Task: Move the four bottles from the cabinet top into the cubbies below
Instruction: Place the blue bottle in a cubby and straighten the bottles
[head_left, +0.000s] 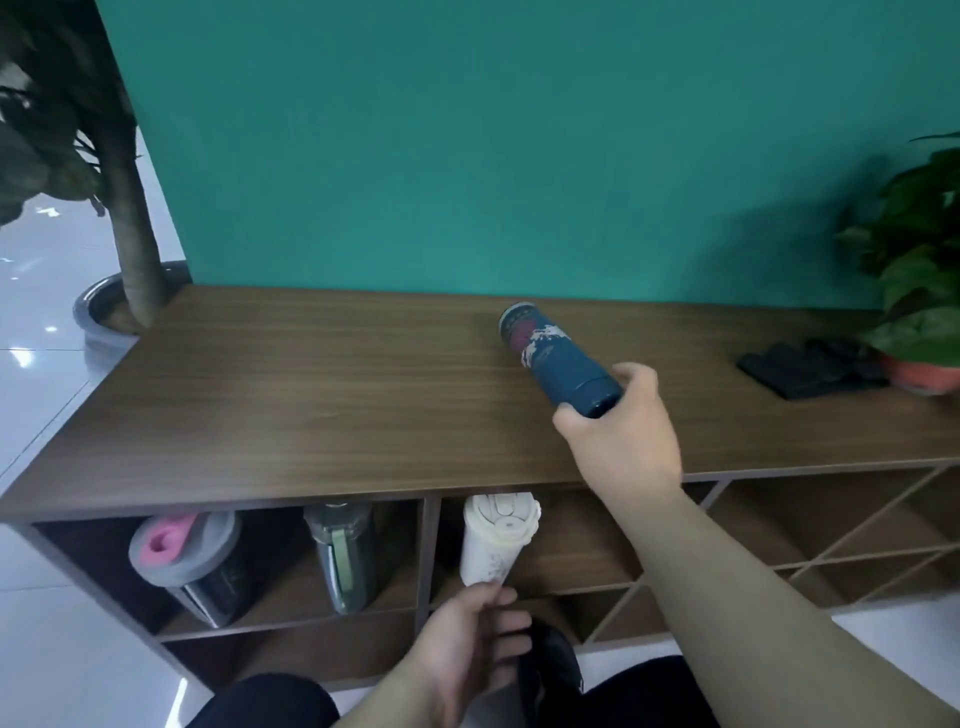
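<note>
A dark blue patterned bottle (550, 353) is tilted over the wooden cabinet top (291, 395), its base pointing away from me. My right hand (623, 426) grips its cap end. In the left cubby stand a grey bottle with a pink lid (192, 556) and a dark green bottle (343, 556). A white bottle (496, 540) stands in the middle cubby. My left hand (467, 644) is just below the white bottle, fingertips touching its bottom, fingers loosely curled.
A potted plant (919, 291) in an orange pot stands at the right end of the cabinet top, with a black folded item (805, 364) beside it. A large tree in a grey planter (119, 291) is at the left. Diagonal-slatted cubbies (841, 540) lie to the right.
</note>
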